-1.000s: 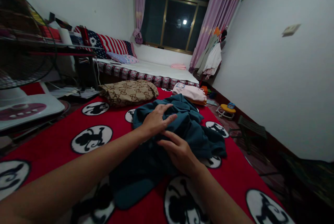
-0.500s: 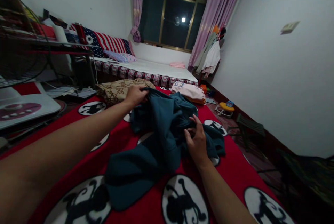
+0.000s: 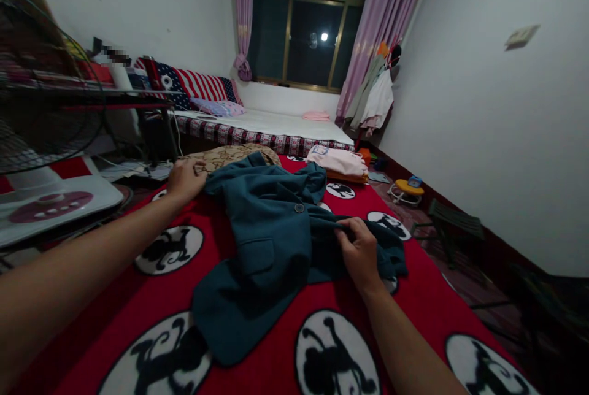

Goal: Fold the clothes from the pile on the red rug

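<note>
Two bare hands work a teal jacket [image 3: 267, 229] spread on a red blanket [image 3: 105, 284] printed with black-and-white monkey circles. The left hand [image 3: 184, 179] is closed on the jacket's far left edge, near the collar, while the right hand [image 3: 361, 254] pinches a fold of the cloth at its right side (fingers curled shut on the fabric). A brown patterned bundle [image 3: 230, 156] lies just beyond the jacket, and folded pink clothes [image 3: 338, 162] sit near the blanket's far edge.

One teal jacket [image 3: 271, 223], two hands, two folded garments, one fan [image 3: 41, 107]
</note>
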